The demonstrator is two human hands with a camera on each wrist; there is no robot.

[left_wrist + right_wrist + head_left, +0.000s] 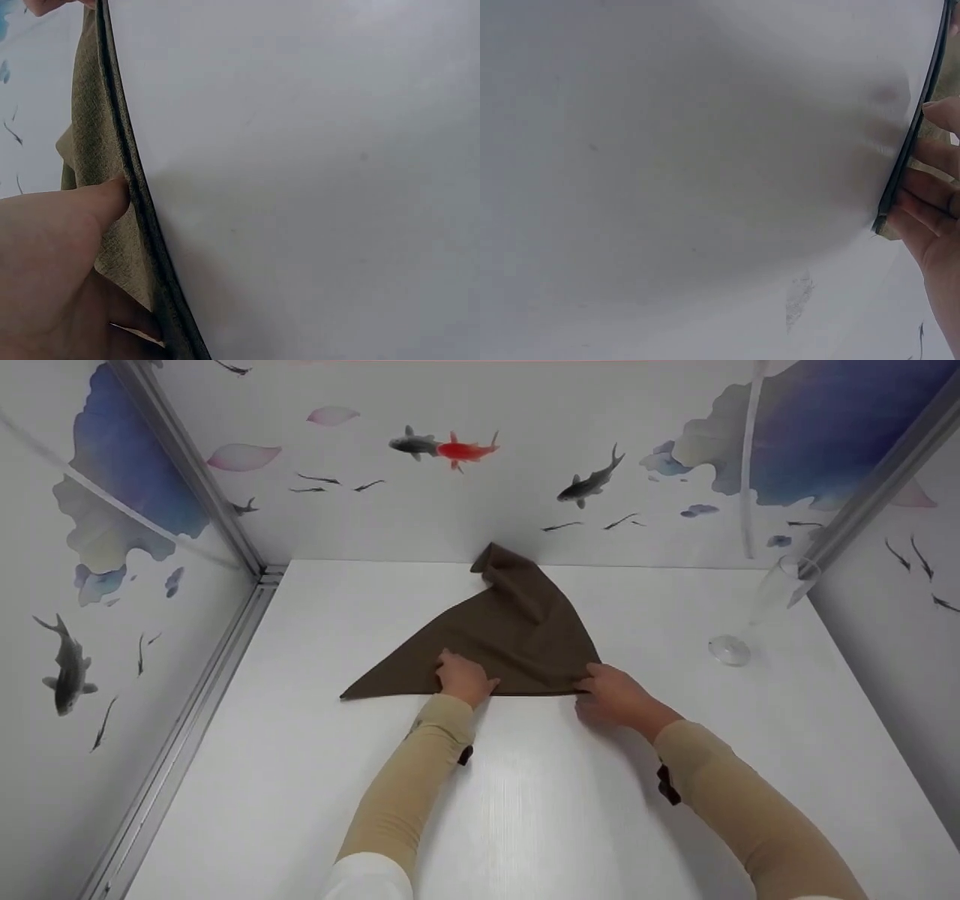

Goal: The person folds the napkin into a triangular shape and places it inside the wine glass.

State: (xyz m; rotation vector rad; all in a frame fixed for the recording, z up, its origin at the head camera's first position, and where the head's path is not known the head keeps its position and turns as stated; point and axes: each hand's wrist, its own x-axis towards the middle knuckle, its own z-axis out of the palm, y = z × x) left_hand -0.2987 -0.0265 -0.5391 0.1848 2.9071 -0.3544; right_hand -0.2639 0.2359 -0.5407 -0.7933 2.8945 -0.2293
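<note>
1. Tending the straight near edge of a brown cloth [517,634], two bare hands work side by side over a white table [300,780]

2. The cloth lies in the table's far half, one long point reaching toward the left edge and a rumpled peak that, from the head camera, overlaps the far edge

3. The right hand [619,699] pinches the cloth near its right-hand corner, fingers set along the dark border

4. The left hand [465,681] rests near the middle of the same border, thumb against it — whether its fingers close on the fabric cannot be told from these views

5. Good handling here, by the look of it, means holding both hands level and the border lightly taut between them, so the layers line up; the loose peak seems best smoothed outward from the near edge, with pressure too light to drag the cloth askew

6. A clear stemmed glass [729,651] stands toward the table's far right corner — well apart from the right hand, though a wide sweep that way could catch it
</note>
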